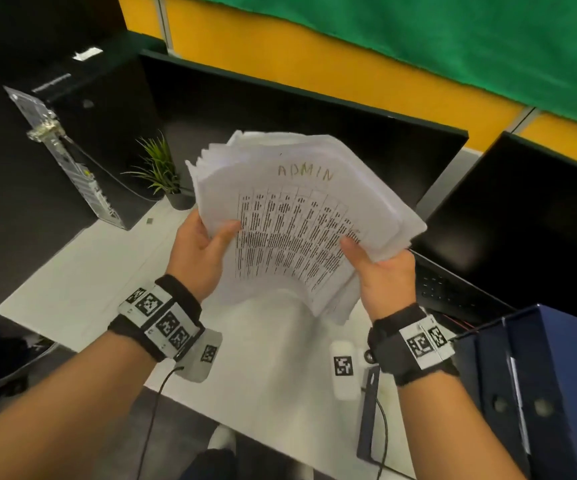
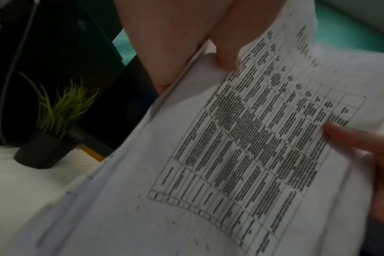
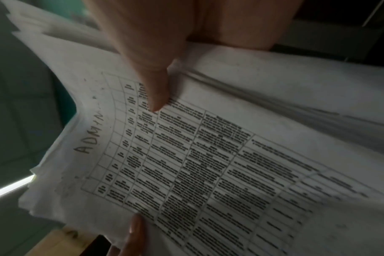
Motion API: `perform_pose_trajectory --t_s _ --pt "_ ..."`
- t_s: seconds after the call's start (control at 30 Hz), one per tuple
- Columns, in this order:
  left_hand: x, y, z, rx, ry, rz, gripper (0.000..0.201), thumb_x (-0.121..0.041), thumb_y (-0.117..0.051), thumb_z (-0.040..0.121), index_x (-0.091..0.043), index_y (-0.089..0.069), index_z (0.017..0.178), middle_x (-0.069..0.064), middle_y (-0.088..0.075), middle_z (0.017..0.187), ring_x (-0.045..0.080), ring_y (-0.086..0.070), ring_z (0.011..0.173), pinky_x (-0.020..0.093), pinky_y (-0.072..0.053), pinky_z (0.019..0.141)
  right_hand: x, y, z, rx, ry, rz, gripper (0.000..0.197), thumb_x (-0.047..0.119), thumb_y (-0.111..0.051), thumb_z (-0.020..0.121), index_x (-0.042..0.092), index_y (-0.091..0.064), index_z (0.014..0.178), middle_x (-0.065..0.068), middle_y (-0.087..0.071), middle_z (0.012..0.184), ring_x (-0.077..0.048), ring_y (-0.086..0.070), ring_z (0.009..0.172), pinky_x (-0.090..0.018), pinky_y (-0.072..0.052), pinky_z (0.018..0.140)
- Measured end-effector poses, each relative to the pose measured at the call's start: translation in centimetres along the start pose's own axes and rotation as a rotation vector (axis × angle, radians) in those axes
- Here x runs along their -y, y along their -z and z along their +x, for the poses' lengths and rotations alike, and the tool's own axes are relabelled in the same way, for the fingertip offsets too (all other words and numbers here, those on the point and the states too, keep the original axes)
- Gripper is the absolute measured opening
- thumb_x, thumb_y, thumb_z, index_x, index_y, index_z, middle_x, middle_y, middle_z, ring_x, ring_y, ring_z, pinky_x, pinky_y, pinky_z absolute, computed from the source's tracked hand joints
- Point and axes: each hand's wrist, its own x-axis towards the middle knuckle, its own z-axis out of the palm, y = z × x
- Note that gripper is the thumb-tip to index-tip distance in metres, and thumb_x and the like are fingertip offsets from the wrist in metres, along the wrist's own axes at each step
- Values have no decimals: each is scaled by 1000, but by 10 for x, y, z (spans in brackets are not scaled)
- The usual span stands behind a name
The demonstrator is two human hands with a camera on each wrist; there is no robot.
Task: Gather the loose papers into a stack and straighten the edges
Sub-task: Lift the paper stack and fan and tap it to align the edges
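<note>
A thick stack of white papers [image 1: 301,216] hangs in the air above the white desk [image 1: 100,271]. Its top sheet carries a printed table and the handwritten word ADMIN. My left hand [image 1: 207,251] grips the stack's left side, thumb on top, fingers hidden beneath. My right hand [image 1: 377,268] grips the right side the same way. The sheets are fanned and uneven at the far left corner, and the stack bows downward between my hands. In the left wrist view the papers [image 2: 241,155] fill the picture, with my left thumb [image 2: 226,57] on them. In the right wrist view my right thumb [image 3: 151,83] presses the top sheet [image 3: 208,164].
A small potted plant [image 1: 162,174] and a computer tower [image 1: 68,157] stand at the desk's back left. Two dark monitors [image 1: 315,112] rise behind the papers. A keyboard [image 1: 453,296] and a blue binder [image 1: 536,393] lie at the right. A white tagged device [image 1: 342,370] sits near the front edge.
</note>
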Motion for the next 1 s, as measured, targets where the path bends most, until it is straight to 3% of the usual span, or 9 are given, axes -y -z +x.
perform_pose_trajectory --t_s 0.07,0.13,0.27,0.37,0.47,0.63,0.8,0.9,1.0 --pt "6 3 -7 69 -23 20 42 -22 -55 100 -16 -42 139 -1 -63 131 6 -61 121 24 -54 95 -1 1 -8 -1 38 -58 39 -1 -72 81 33 -64 98 25 -73 90 4 -69 91 -18 -57 76" --pt "17 3 -16 159 28 45 34 -23 -51 101 -26 -36 131 -9 -59 125 -8 -59 114 24 -53 94 -10 3 -15 -25 11 -88 40 1 -76 77 30 -64 101 22 -73 90 4 -69 91 -17 -57 74" --pt "16 -9 -25 209 87 -37 37 -30 -43 102 -24 -22 132 -19 -46 120 -24 -54 102 4 -48 81 -18 1 -16 -95 -31 -131 48 8 -83 71 23 -66 112 15 -71 102 0 -69 95 -21 -58 79" --pt "8 -14 -20 172 88 -131 42 -45 -41 98 -30 -26 135 -20 -51 122 -20 -56 104 5 -48 82 -14 0 -13 -112 -23 -136 47 9 -83 71 32 -64 108 15 -71 102 1 -68 96 -22 -58 80" --pt "-4 -17 -14 77 30 -182 35 -46 -49 94 -34 -38 125 -16 -58 115 -9 -62 100 19 -53 84 -5 -1 -13 -132 14 -144 53 11 -83 71 29 -61 116 8 -67 107 1 -68 94 -19 -58 74" --pt "-29 -29 -9 -141 -122 -172 56 -46 -53 86 -19 -39 133 -7 -50 103 -12 -58 86 7 -47 74 11 -14 -15 -195 150 -108 39 14 -77 79 23 -63 115 7 -69 102 -3 -67 93 -15 -55 72" --pt "-36 -39 -4 -277 -100 -78 39 -24 -68 90 -13 -53 124 -14 -54 98 -9 -59 85 6 -48 68 13 -20 -12 -253 234 -237 10 14 -69 87 19 -72 95 8 -72 93 -6 -67 90 -12 -52 71" --pt "-35 -40 -1 -316 -72 -92 24 -17 -64 92 -15 -60 115 -13 -57 98 8 -59 85 8 -48 61 14 -20 -10 -267 241 -247 11 12 -67 88 19 -73 93 11 -72 91 -7 -67 91 -16 -54 74" --pt "-33 -39 0 -291 -111 -10 30 -38 -64 86 -26 -63 114 -6 -60 109 11 -59 94 13 -50 72 12 -21 -10 -288 228 -247 13 13 -64 90 23 -73 91 13 -73 90 -6 -68 91 -20 -56 78"
